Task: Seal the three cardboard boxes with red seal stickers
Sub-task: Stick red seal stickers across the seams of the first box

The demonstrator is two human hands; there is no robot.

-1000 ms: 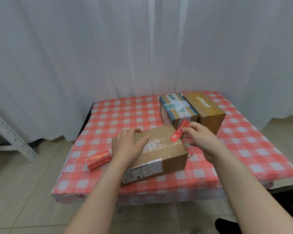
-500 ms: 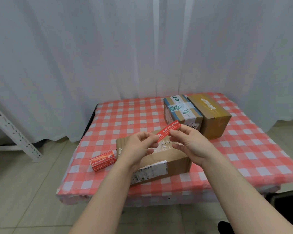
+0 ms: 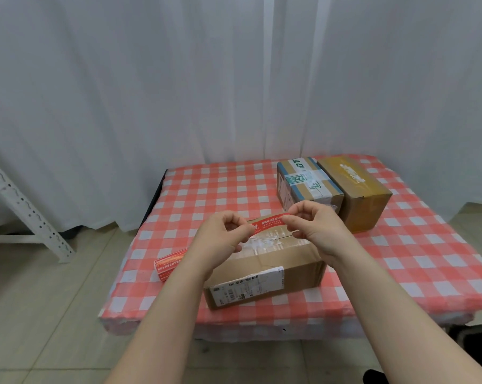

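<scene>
**Red seal sticker held in both hands over the near box**

Item 1. Red seal sticker [image 3: 269, 221]: a narrow red strip with white print, stretched nearly level between the two hands, its right end slightly higher. It hangs over the far part of the near cardboard box's top; whether it touches the cardboard cannot be told.

Item 2. Left hand [image 3: 223, 236]: grip closed on the sticker's left end, pinched between thumb and forefinger, the other fingers curled.

Item 3. Right hand [image 3: 314, 228]: grip closed on the sticker's right end in the same pinch, fingers curled.

Item 4. Near cardboard box [image 3: 264, 270]: plain brown, lying flat at the front of the surface, directly under both hands. Flaps down, with clear tape [image 3: 264, 242] along the top seam. A white shipping label [image 3: 246, 286] with barcodes sits on its front face.

Item 5. Taped cardboard box [image 3: 307, 184]: smaller, banded with white-and-green printed tape, at the back right of the surface, behind the right hand.

Item 6. Yellow-brown cardboard box [image 3: 356, 192]: just beside the taped box on its right, sides touching or nearly so; clear tape on top.

Item 7. Red packet [image 3: 169, 263]: oblong, white print, lying flat left of the near box, partly hidden by the left forearm.

Item 8. Surface [image 3: 206, 189]: low, covered with a red-and-white checked cloth.

Item 9. Surroundings: white curtain [image 3: 179, 79] behind; white perforated metal upright [image 3: 20, 206] leaning at far left; tiled floor [image 3: 54, 300].
</scene>
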